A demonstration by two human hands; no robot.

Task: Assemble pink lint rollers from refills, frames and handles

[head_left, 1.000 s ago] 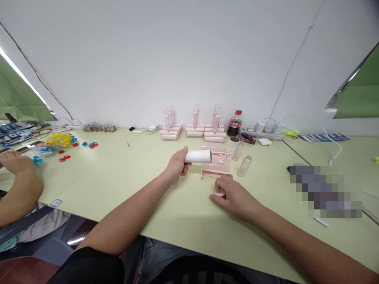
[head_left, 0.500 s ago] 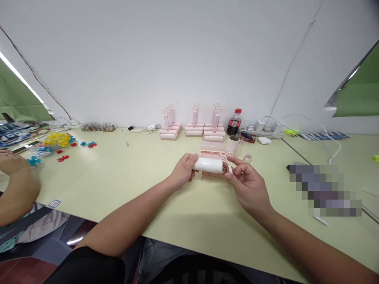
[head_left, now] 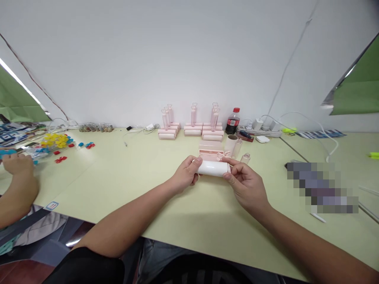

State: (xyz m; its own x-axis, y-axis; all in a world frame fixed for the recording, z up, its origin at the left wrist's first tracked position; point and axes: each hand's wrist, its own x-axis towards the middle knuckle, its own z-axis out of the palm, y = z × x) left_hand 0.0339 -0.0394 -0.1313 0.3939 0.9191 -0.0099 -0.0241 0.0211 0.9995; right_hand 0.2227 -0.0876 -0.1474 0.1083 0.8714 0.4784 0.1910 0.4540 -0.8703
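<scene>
Above the table I hold a white lint roller roll [head_left: 213, 168] level between both hands. My left hand [head_left: 187, 172] is closed round its left end, thumb on top. At the other end, my right hand [head_left: 244, 179] pinches a pale pink end cap [head_left: 229, 169] against the roll's opening, though the fingers partly hide it. Just behind the roll lies an open pink case [head_left: 209, 153], its near part covered by the roll and hands. A pink ribbon-like piece [head_left: 220, 155] rests at its right corner. Beyond stand an upright hollow roll [head_left: 231, 144] and a clear pink handle [head_left: 237, 147].
Several pink lint rollers [head_left: 193, 130] with upright clear handles stand by the wall. A cola bottle [head_left: 233, 121], chargers [head_left: 258, 124] and cables are to their right. A small clear piece [head_left: 245, 158] lies nearby. At far left, another person's hand [head_left: 18, 162] is among colourful plastic parts [head_left: 56, 140].
The end cap in my right hand has closed up against the roll's right end, where a gap showed before. The roll has shifted slightly right and down. The other person's hand has moved.
</scene>
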